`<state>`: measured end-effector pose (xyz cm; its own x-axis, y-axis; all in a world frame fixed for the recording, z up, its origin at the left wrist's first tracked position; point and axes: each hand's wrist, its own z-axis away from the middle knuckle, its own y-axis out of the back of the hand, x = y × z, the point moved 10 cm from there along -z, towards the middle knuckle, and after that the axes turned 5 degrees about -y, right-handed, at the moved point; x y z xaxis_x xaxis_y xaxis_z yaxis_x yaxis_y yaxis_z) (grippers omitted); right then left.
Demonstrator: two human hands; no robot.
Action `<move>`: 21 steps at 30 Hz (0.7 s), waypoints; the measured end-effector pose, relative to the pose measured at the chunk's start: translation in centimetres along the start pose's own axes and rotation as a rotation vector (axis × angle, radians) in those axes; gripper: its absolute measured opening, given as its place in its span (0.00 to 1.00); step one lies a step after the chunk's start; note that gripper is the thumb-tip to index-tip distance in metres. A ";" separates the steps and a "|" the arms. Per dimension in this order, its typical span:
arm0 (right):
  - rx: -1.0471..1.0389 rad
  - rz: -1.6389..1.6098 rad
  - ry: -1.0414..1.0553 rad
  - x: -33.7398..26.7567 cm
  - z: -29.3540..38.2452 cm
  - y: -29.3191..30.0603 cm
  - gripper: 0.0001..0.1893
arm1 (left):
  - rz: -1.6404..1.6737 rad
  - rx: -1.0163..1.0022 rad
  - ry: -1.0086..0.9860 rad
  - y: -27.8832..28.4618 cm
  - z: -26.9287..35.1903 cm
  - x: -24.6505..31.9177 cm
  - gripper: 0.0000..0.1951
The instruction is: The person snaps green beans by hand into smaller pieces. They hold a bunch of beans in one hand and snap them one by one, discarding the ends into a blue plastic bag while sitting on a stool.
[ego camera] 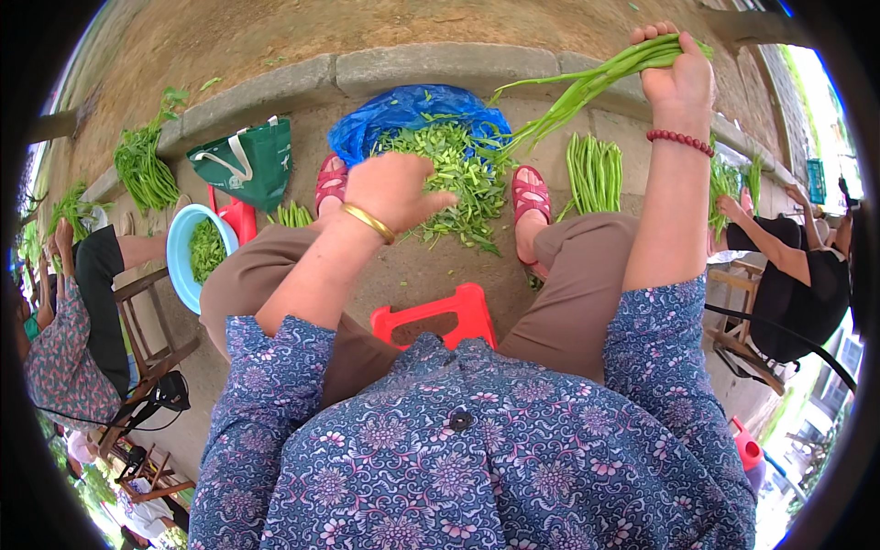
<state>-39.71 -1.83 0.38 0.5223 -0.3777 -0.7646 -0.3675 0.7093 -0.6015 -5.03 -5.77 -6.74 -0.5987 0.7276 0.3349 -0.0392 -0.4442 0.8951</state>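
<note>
Raised at the upper right, my right hand grips a bunch of long green leaf-vegetable stems. The stems slant down to the left, their thin ends hanging over the pile. My left hand hovers above the near left side of a heap of chopped stems and leaves. Its fingers are mostly turned away from view, so whether they hold anything is hidden. The heap lies between my feet, partly on a crumpled blue plastic bag. A neat bundle of bare stems rests on the pavement beside my right foot.
A green tote bag and a light blue basin with cut greens stand at left. Leafy stems lie beyond. A red plastic stool shows beneath me. A stone curb crosses ahead. People sit on both sides.
</note>
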 end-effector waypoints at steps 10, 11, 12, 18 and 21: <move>0.026 0.057 -0.002 0.7 0.7 -0.7 0.15 | 0.589 0.450 -0.023 7.6 -0.1 -2.5 0.14; 0.010 0.068 -0.007 0.8 0.8 -1.1 0.15 | 0.607 0.467 -0.028 7.6 -0.2 -2.3 0.14; -0.003 0.081 -0.009 0.9 0.8 -1.1 0.15 | 0.627 0.481 -0.038 7.7 -0.4 -2.0 0.14; -0.099 0.132 -0.101 2.8 1.3 -2.5 0.13 | 0.667 0.524 -0.047 7.9 -1.1 -1.5 0.16; -0.167 0.134 -0.203 5.4 2.4 -4.0 0.12 | 0.794 0.517 -0.049 7.3 -1.8 -1.9 0.18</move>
<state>-33.56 -5.27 -0.81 0.5976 -0.1483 -0.7879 -0.5565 0.6308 -0.5408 -5.63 -11.32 -1.32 -0.2637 0.3385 0.9033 0.7311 -0.5407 0.4161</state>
